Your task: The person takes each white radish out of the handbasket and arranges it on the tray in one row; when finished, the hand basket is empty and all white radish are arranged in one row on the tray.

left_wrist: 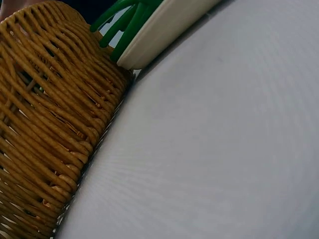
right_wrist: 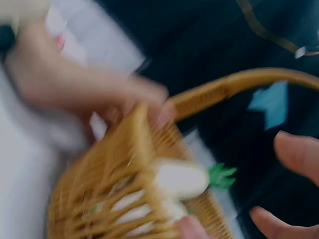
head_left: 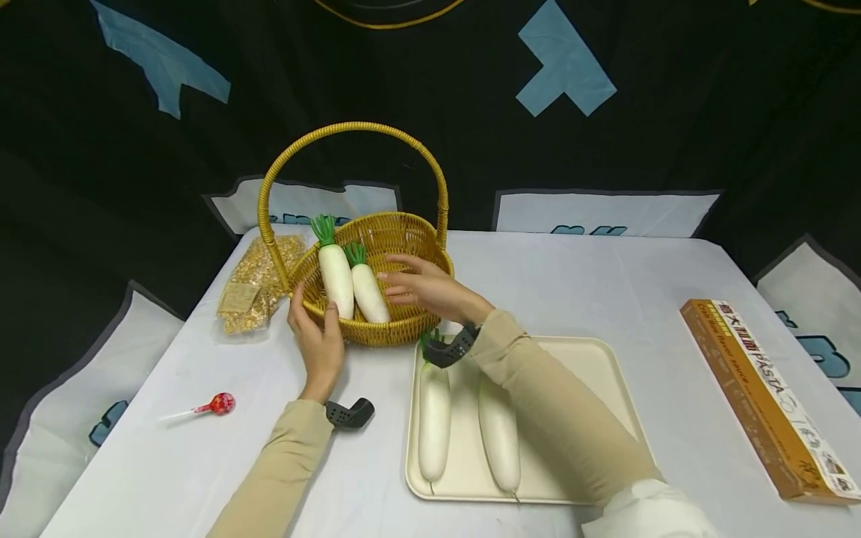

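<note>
A yellow wicker basket (head_left: 366, 332) with a tall arched handle stands at the left back of the white table. Two white radishes (head_left: 336, 280) with green tops lean inside it, side by side. My left hand (head_left: 318, 347) grips the basket's front-left rim; the right wrist view shows those fingers over the edge. Above the basket's right half, my right hand (head_left: 433, 288) has its fingers spread and holds nothing. Two more white radishes (head_left: 434, 422) lie on a cream tray (head_left: 572, 359), partly covered by my right forearm in the head view.
Behind the basket's left side lies a clear bag of yellow kernels (head_left: 252, 291). A red lollipop (head_left: 220, 403) is at the left front. On the far right is a long brown pasta box (head_left: 767, 396). A black cloth (head_left: 471, 149) hangs behind the table.
</note>
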Demonstrator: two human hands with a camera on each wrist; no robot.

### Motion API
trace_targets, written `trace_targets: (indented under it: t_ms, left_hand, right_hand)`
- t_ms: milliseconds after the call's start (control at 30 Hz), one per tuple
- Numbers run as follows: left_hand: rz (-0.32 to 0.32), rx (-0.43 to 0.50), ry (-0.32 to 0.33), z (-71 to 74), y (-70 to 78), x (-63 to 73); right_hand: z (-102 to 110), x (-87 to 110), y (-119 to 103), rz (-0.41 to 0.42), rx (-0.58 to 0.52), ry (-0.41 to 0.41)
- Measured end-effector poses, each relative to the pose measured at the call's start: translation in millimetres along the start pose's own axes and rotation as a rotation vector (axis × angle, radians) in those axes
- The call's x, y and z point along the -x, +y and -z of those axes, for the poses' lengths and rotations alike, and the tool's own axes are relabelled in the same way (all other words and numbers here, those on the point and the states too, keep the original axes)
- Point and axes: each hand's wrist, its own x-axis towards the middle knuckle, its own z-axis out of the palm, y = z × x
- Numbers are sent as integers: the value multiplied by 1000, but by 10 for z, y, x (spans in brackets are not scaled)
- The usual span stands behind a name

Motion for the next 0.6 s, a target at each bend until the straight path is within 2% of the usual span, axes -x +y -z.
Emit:
trace_targets:
  t_ms: [133, 267, 367, 467, 533, 600]
  left_hand:
    - [0, 0, 6, -8, 14, 12]
    - [-7, 8, 0, -19, 26, -2]
    - [-7, 5, -1, -30, 26, -6]
    - [3, -5, -4, -28, 19, 4]
    - [8, -7, -3, -24, 12, 9]
    - [9, -4, -1, -18, 7, 8]
  right_hand:
    - [-59, -240, 30, -51, 175, 86]
    - [-115, -343, 28, -88, 351, 127]
    - [-132, -379, 33, -176, 458, 75]
    - [-141, -405, 55, -255, 515, 1]
    - [-155, -417, 69, -269, 563, -20]
    - [-181, -427, 80, -236, 642, 3]
